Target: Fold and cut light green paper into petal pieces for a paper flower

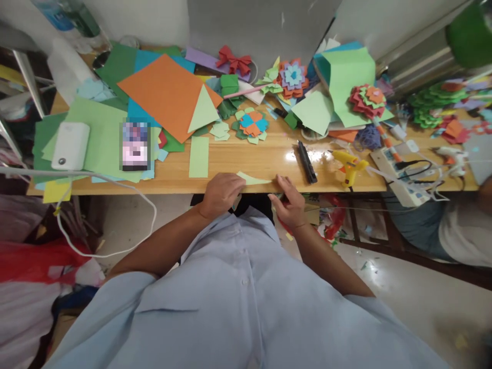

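At the table's front edge, a narrow light green paper strip lies slightly curved between my hands. My left hand is closed on its left end, with the fingers bent over the paper. Near the strip's right tip is my right hand, its thumb and fingers apart; I cannot tell whether the fingertips touch the paper. A light green paper rectangle lies flat just beyond my left hand. To the right of the strip is a black cutter-like tool, and past it a yellow glue gun.
Paper sheets, including an orange one, and a paper flower cover the back. On the left are a white power bank and a blurred phone. A power strip with cables stands right. Another person's leg shows below.
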Motion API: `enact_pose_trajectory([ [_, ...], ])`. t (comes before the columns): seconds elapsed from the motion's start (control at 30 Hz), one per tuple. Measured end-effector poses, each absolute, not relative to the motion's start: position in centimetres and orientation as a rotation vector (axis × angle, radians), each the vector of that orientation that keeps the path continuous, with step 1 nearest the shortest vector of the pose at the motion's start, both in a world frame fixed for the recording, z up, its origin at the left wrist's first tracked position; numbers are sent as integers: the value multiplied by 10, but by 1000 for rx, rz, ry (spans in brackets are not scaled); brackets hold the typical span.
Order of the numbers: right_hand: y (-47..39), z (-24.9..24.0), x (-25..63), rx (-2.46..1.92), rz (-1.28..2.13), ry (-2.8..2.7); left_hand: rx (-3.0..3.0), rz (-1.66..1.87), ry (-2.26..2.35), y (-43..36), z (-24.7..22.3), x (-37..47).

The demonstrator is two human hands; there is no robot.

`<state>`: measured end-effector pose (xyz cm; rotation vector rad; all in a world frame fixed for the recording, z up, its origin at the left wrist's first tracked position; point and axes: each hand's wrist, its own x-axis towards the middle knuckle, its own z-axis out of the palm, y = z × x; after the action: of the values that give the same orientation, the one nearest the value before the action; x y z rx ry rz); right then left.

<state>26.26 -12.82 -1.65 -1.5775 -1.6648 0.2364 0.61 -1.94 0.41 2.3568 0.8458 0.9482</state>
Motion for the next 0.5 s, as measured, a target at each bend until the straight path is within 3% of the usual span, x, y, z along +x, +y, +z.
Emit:
enact_pose_trajectory([
  [0.13,-134,-6,239,-1442,538,-1295,1534,1227,1148,-29,32,27],
  [0.27,-127,5,208,-1218,926,-976,844,1218,1039,-30,44,45],
  [0.5,-103,19,182,-1214,1133,-488,664,1085,1016,-40,45,45],
])
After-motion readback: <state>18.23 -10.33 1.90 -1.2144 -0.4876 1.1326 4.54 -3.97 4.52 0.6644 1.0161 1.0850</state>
